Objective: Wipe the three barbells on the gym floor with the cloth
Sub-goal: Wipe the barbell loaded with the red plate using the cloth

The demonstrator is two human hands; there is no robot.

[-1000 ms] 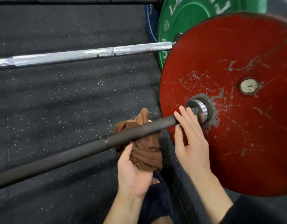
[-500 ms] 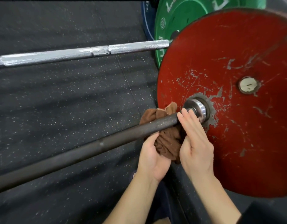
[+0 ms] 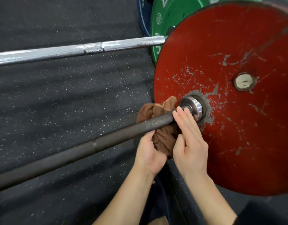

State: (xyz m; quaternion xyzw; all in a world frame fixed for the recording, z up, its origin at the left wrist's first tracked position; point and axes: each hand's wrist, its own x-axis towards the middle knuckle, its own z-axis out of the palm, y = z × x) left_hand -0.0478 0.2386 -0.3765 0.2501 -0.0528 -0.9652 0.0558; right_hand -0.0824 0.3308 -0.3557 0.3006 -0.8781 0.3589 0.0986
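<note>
**Dark barbell** [image 3: 91,146] on the speckled rubber floor [image 3: 59,95]: its long axis runs from the lower left up to the right and ends at the steel collar [image 3: 192,106] in the hub of the scuffed red plate [image 3: 237,135]. The brown cloth [image 3: 162,140] is bunched round the shaft just beside the collar. The left hand [image 3: 149,153] grips it from below, thumb against the bar. The right hand [image 3: 190,143] lies with straight fingers along the shaft's end, fingertips at the collar. Beyond, a silver barbell [image 3: 75,49] runs roughly parallel — left to right — into a green plate [image 3: 166,17].
</note>
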